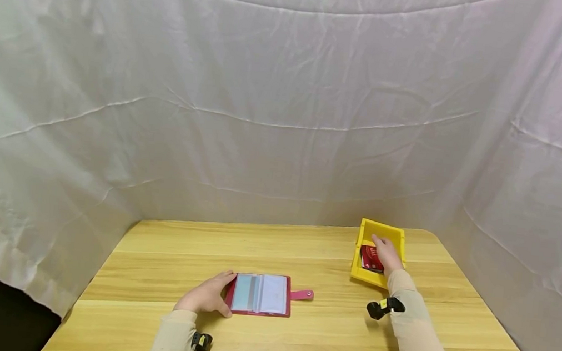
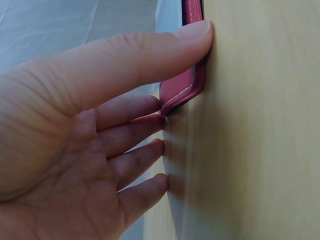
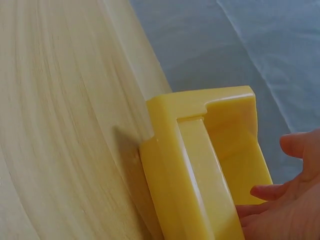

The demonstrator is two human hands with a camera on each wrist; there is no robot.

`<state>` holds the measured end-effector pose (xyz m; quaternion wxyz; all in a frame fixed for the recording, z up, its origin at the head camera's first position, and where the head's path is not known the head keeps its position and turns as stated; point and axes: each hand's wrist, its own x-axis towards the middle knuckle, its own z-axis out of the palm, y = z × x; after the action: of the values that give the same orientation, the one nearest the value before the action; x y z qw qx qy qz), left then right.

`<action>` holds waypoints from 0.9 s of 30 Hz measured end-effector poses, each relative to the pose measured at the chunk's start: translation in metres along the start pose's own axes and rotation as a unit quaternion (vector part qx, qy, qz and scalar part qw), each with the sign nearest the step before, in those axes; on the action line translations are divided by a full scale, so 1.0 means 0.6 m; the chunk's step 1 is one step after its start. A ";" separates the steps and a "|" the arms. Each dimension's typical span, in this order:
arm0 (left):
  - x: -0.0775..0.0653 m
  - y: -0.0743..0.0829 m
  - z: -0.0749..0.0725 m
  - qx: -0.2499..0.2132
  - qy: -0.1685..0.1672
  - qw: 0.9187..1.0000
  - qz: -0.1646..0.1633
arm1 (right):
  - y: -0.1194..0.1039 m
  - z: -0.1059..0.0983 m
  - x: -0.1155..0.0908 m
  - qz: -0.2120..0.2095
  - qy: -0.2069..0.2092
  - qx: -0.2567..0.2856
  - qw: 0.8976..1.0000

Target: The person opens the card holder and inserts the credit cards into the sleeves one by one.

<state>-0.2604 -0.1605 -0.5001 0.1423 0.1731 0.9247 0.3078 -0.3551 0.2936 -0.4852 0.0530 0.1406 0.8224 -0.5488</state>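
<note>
Left hand [image 1: 207, 295] splayed at red bifold wallet [image 1: 261, 295], right hand [image 1: 387, 254] loose by flat red cards [image 1: 371, 258]; neither visibly gripping. Likely slick: edge-pinch.

1. Head view: soft, fairly even light; the pale curtain [image 1: 289, 76] turns pinkish toward the right, and the lower left corner is nearly black.
2. Faint, soft-edged shadows lie on the tabletop [image 1: 326, 341] near the left hand [image 1: 205, 296].
3. Left wrist view: dimmer, cooler; skin creases look sharp, wood grain smeared.
4. Right wrist view: slightly hazy; glossy highlights streak the yellow bin [image 3: 172, 170], its shadow falling leftward.
</note>
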 end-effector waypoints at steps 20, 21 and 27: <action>0.000 -0.007 -0.001 0.002 0.004 1.000 0.002 | 0.003 0.005 -0.008 0.012 -0.008 0.089 0.996; -0.001 -0.007 -0.001 0.001 0.004 1.000 0.002 | 0.004 0.005 -0.007 0.015 -0.006 0.098 0.995; -0.003 -0.005 -0.001 -0.003 0.006 1.000 -0.005 | 0.003 0.005 -0.010 0.024 0.005 0.114 0.993</action>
<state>-0.2598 -0.1637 -0.5015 0.1388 0.1666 0.9255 0.3104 -0.3492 0.2905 -0.4866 0.0452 0.1681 0.7511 -0.6369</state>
